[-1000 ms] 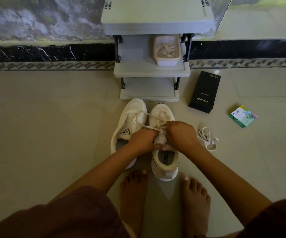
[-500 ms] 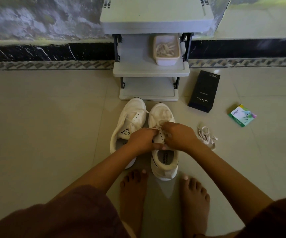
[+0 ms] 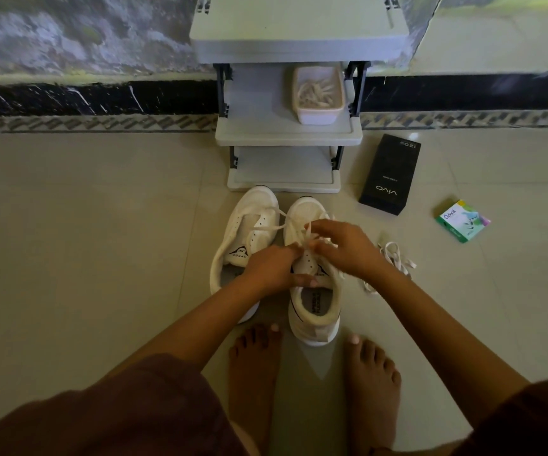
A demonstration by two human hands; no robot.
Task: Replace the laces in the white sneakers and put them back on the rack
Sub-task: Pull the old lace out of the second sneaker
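Note:
Two white sneakers stand side by side on the floor in front of the grey rack. The left sneaker has no lace through its eyelets. My left hand grips the tongue and side of the right sneaker. My right hand pinches the white lace over that sneaker's eyelets; one end trails across the left sneaker. A loose white lace lies on the floor to the right.
A white tub of laces sits on the rack's middle shelf. A black phone box and a small green box lie on the floor at right. My bare feet stand just behind the sneakers.
My right hand has lifted and moved toward the toe of the right sneaker, drawing the lace up. My left hand stays on the tongue.

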